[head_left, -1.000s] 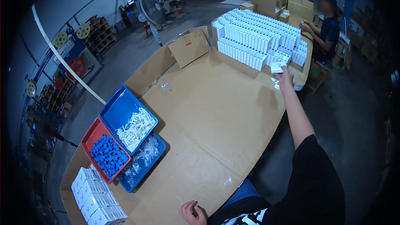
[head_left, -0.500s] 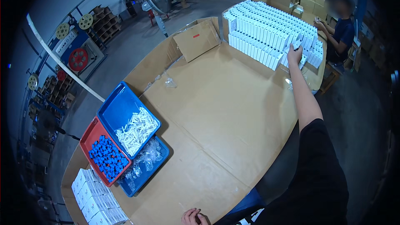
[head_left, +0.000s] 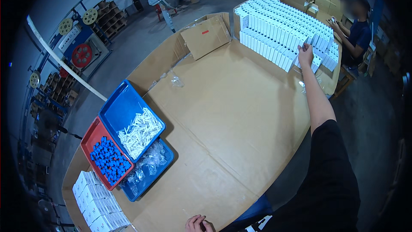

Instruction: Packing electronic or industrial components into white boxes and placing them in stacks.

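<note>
Out at the far right, my right hand point(head_left: 305, 54) reaches to the front of a large block of small white boxes point(head_left: 279, 25) standing in tight rows. Its fingers are pinched together against the boxes, and what lies between them, if anything, is hidden. Just right of the hand a few boxes point(head_left: 316, 63) stand lower and apart from the main rows. My left hand point(head_left: 198, 223) rests at the near edge of the cardboard-covered table point(head_left: 223, 120), fingers curled in, with nothing seen in them.
At the left, a blue tray point(head_left: 112, 103) holds white sticks, a red tray point(head_left: 88, 139) small blue pieces, and a lower blue tray point(head_left: 165, 163) clear bags. White boxes point(head_left: 98, 206) are stacked nearby. A cardboard flap point(head_left: 206, 38) stands behind. Another person point(head_left: 358, 34) sits at the far right.
The white box seen at my right fingertips no longer shows apart from the rows; the fingers now press close to the stack. My left hand stays put. The view has shifted slightly.
</note>
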A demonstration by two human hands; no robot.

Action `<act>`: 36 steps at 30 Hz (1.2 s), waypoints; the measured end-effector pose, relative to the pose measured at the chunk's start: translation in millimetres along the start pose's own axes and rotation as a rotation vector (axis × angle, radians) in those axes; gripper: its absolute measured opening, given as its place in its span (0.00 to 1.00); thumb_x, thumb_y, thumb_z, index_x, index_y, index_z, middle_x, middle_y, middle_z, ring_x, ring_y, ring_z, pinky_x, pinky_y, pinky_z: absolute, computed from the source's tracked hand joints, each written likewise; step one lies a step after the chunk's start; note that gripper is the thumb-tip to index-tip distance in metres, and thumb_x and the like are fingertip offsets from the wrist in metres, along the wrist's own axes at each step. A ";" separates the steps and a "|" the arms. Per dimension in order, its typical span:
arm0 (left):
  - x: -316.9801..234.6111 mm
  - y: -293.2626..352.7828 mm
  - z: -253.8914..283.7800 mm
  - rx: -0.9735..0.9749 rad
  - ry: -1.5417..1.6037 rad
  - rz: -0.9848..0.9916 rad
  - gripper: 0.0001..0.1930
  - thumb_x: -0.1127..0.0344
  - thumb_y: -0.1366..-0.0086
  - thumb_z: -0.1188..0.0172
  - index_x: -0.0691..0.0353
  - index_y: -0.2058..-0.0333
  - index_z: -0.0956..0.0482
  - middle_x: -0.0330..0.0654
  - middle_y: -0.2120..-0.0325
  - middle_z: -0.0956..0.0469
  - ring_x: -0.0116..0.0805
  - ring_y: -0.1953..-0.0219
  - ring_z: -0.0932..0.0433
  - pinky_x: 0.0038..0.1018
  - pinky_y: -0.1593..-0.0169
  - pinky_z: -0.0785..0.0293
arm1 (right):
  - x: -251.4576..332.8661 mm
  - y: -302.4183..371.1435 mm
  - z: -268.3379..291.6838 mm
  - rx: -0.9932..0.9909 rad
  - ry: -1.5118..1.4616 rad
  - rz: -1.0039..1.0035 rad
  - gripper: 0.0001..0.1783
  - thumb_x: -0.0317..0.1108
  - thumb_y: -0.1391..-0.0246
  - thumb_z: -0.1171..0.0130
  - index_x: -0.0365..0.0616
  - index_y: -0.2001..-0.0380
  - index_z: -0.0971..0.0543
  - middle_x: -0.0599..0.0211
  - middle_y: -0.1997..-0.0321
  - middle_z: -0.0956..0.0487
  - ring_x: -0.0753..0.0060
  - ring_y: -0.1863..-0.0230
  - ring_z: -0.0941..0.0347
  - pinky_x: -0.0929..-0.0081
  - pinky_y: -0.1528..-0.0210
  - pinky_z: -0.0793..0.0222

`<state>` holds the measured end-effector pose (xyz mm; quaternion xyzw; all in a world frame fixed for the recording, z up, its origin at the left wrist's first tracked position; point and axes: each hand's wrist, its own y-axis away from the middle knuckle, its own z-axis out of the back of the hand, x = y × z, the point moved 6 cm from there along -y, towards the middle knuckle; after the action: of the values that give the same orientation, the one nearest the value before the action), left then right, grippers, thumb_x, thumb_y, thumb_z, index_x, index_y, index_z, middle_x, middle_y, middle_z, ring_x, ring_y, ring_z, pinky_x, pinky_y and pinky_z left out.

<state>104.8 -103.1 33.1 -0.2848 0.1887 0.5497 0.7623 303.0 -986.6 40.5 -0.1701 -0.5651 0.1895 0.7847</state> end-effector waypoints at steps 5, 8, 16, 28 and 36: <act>3.3 7.1 6.0 -0.040 -0.011 0.010 0.10 0.73 0.35 0.38 0.63 0.56 0.17 0.52 0.52 0.21 0.53 0.47 0.25 0.47 0.40 0.32 | 5.9 1.7 -18.9 -0.014 0.111 0.051 0.36 0.44 0.45 0.26 0.41 0.37 0.25 0.52 0.48 0.16 0.54 0.43 0.19 0.61 0.42 0.25; 6.6 9.9 8.7 -0.068 -0.016 0.010 0.11 0.72 0.35 0.37 0.62 0.54 0.18 0.50 0.51 0.21 0.53 0.46 0.25 0.48 0.39 0.33 | 1.3 15.7 -12.0 -0.032 0.054 0.110 0.33 0.39 0.46 0.30 0.48 0.36 0.25 0.50 0.38 0.20 0.44 0.36 0.26 0.57 0.35 0.30; 23.1 13.5 12.3 -0.147 -0.012 0.031 0.10 0.70 0.38 0.36 0.55 0.57 0.17 0.38 0.55 0.20 0.41 0.47 0.23 0.40 0.43 0.33 | 126.0 296.5 105.5 0.543 -0.153 0.292 0.26 0.17 0.36 0.49 0.33 0.35 0.28 0.50 0.32 0.25 0.54 0.28 0.32 0.60 0.26 0.38; 33.0 26.2 21.2 -0.220 0.159 0.011 0.08 0.71 0.35 0.38 0.59 0.57 0.18 0.40 0.54 0.20 0.42 0.47 0.23 0.39 0.43 0.30 | 288.1 619.8 227.6 1.212 -0.430 0.456 0.10 0.20 0.44 0.42 0.36 0.59 0.19 0.46 0.43 0.21 0.44 0.39 0.24 0.50 0.28 0.37; 111.2 54.8 100.0 -0.298 0.275 0.092 0.09 0.72 0.34 0.38 0.63 0.55 0.18 0.48 0.54 0.20 0.49 0.48 0.21 0.39 0.41 0.26 | 346.9 691.1 230.9 1.441 -0.588 0.570 0.09 0.22 0.44 0.38 0.36 0.59 0.17 0.49 0.44 0.20 0.47 0.44 0.19 0.61 0.40 0.24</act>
<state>86.5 55.1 30.6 -0.4582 0.2203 0.5615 0.6529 111.0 -203.0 63.4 0.2942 -0.4225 0.7336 0.4436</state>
